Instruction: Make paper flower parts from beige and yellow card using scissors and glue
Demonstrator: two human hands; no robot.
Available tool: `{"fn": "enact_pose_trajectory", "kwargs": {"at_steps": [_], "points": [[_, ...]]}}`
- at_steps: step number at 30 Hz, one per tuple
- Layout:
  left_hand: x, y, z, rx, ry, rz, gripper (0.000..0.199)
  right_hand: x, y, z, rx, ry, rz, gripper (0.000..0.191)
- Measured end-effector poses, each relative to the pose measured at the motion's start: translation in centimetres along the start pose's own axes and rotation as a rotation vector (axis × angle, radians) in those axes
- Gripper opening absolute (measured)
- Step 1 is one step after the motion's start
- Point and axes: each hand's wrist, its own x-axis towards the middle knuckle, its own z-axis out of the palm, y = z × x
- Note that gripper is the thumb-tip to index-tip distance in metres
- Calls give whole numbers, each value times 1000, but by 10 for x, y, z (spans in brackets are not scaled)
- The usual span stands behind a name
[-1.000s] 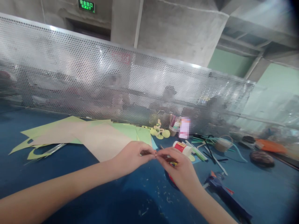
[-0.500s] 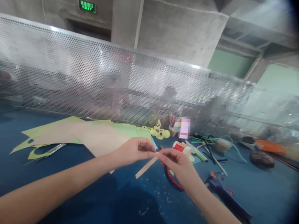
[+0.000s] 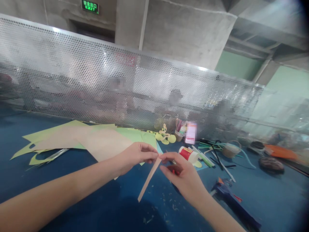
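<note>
While the left hand (image 3: 132, 157) closes its grip, thumb to fingers, on the upper end of a pale paper strip (image 3: 148, 183), the strip slants down and leftward from the fingertips, its lower end free over the blue counter (image 3: 116, 206). The right hand (image 3: 187, 176) has its grip parted, forefinger at the pinched end, thumb apart below. Beyond it lies a red-labeled white container (image 3: 192, 157).

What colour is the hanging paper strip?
The paper strip is pale peach, clearest in the head view.
</note>
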Motion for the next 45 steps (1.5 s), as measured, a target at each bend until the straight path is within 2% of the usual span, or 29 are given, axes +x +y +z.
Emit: {"fn": "enact_pose_trajectory", "kwargs": {"at_steps": [3, 6, 13, 19, 23, 27, 31, 38, 41, 45], "points": [[-1, 2, 1, -26, 0, -32, 18, -2, -2, 0, -105, 26, -55, 10], [-2, 2, 3, -60, -9, -55, 18, -2, -2, 1, -125, 69, -48, 9], [-2, -1, 4, -68, -13, 9, 16, -1, 2, 1, -63, 140, 21, 8], [-5, 4, 8, 28, 8, 82, 15, 0, 4, 2, -31, 152, 38, 12], [-5, 2, 7, 14, 14, 73, 14, 0, 2, 3, -1, 181, 63, 13], [-5, 0, 6, -39, -30, 93, 18, 1, 1, 3, 78, 228, 76, 21], [-6, 0, 8, -72, -77, 104, 17, 1, 1, 3, 92, 224, 93, 23], [-5, 2, 10, -32, -8, 83, 12, 0, 0, 4, 106, 163, 105, 26], [-5, 3, 9, 40, 8, 63, 15, -2, -1, 4, 29, 132, 46, 19], [-5, 1, 8, 127, -23, 104, 16, -5, -2, 3, -61, 107, -15, 7]]}}
